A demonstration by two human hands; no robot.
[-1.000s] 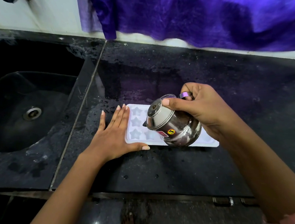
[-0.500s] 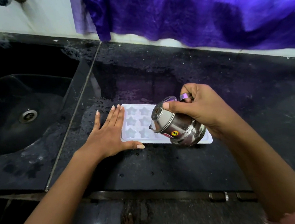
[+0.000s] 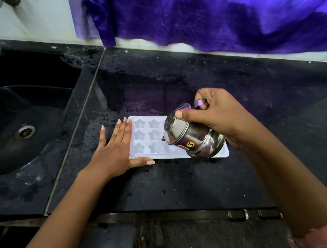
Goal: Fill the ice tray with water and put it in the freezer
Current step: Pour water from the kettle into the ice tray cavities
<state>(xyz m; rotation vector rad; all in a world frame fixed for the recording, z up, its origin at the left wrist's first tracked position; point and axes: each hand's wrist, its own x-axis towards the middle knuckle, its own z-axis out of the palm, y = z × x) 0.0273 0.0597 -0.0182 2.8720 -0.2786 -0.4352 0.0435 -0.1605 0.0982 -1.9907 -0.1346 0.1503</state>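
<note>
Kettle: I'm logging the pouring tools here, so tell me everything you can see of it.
The kettle is small, round-bellied, of shiny steel, with a lid, a short dark spout and a band handle. A yellow sticker marked 3 and a red label sit on its side. It is tipped leftward, spout down, above the right part of the white tray. The right hand grips it, thumb on the lid, fingers round the handle. No water stream shows.
</note>
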